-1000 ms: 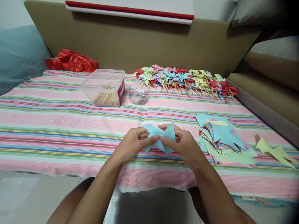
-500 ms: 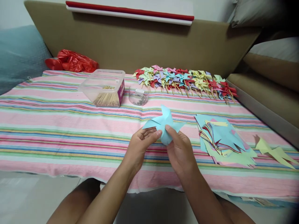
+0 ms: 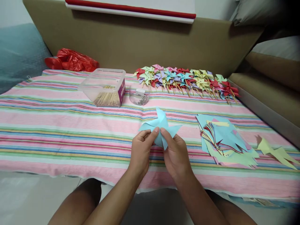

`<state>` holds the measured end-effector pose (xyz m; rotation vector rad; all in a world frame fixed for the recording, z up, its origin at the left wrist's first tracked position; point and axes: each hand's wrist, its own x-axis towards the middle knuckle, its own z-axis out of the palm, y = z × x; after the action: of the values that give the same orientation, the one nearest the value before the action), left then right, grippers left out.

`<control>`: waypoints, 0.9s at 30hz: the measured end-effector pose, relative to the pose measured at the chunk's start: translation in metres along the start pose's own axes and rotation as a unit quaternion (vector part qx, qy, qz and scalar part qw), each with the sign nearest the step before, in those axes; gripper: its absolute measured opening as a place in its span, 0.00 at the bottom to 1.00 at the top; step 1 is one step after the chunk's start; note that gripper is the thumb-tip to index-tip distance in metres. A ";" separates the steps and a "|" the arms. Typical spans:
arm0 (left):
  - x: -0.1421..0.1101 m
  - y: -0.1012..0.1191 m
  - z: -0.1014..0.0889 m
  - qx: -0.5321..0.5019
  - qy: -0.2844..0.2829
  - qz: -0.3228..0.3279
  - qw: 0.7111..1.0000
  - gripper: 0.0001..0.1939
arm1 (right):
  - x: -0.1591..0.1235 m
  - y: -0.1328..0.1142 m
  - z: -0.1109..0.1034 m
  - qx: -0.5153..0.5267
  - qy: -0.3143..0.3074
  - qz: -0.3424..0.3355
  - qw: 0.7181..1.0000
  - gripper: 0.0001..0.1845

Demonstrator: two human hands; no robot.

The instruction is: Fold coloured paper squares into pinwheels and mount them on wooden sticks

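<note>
A light blue paper pinwheel with folded points is held up between my two hands, above the front part of the striped cloth. My left hand pinches it from the left, its thumb pressed near the centre. From the right, my right hand grips it, its thumb meeting the left one at the middle. The fingers behind the paper are partly hidden. To the right lies a stack of cut coloured paper sheets, and beyond it a loose yellow cut paper.
A clear plastic box of wooden sticks stands at the back left. Beside it is a round clear container with small metal pieces. Several finished pinwheels on sticks lie along the back. A red plastic bag rests at the far left.
The pinwheel and both hands have shifted slightly left. My left thumb has moved in to the pinwheel's centre beside the right thumb, and the lower point now looks folded flatter.
</note>
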<state>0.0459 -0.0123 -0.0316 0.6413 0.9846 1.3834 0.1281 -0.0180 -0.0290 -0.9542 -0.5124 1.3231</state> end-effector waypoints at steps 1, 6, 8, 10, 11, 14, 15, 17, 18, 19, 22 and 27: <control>0.000 0.000 0.000 0.001 -0.001 0.002 1.000 0.15 | 0.000 0.001 0.000 -0.002 0.001 -0.001 1.000 0.11; -0.001 0.003 -0.002 0.002 -0.003 -0.007 1.000 0.15 | 0.001 0.000 -0.001 -0.012 -0.014 0.002 1.000 0.13; 0.000 0.007 -0.003 -0.007 -0.001 -0.010 1.000 0.15 | 0.000 -0.004 -0.001 -0.029 -0.030 -0.014 0.999 0.13; 0.002 0.011 -0.004 -0.018 0.006 -0.015 1.000 0.15 | 0.001 -0.009 -0.003 -0.052 -0.040 -0.039 0.997 0.13; 0.003 0.013 -0.005 -0.023 0.010 -0.019 0.999 0.15 | 0.002 -0.012 -0.006 -0.064 -0.038 -0.057 0.996 0.13; 0.007 0.019 -0.008 -0.034 0.018 -0.023 0.999 0.16 | 0.010 -0.022 -0.017 -0.126 -0.031 -0.149 0.980 0.18; 0.008 0.020 -0.009 -0.036 0.018 -0.021 0.999 0.16 | 0.012 -0.025 -0.022 -0.167 -0.041 -0.190 0.967 0.19; 0.009 0.023 -0.011 -0.038 0.018 -0.017 0.999 0.17 | 0.017 -0.030 -0.031 -0.282 -0.082 -0.269 0.917 0.15; 0.009 0.023 -0.012 -0.039 0.017 -0.015 0.999 0.17 | 0.019 -0.033 -0.034 -0.345 -0.106 -0.306 0.881 0.12; 0.009 0.024 -0.013 -0.040 0.016 -0.014 0.999 0.17 | 0.020 -0.035 -0.037 -0.404 -0.129 -0.339 0.840 0.10; 0.009 0.024 -0.015 -0.045 0.011 -0.012 0.999 0.16 | 0.021 -0.039 -0.039 -0.504 -0.185 -0.412 0.736 0.07; 0.009 0.022 -0.017 -0.037 0.001 -0.014 0.999 0.15 | 0.021 -0.040 -0.037 -0.511 -0.217 -0.448 0.701 0.06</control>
<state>0.0194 -0.0039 -0.0225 0.5685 0.9360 1.3907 0.1847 -0.0067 -0.0210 -0.9911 -1.9422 0.2249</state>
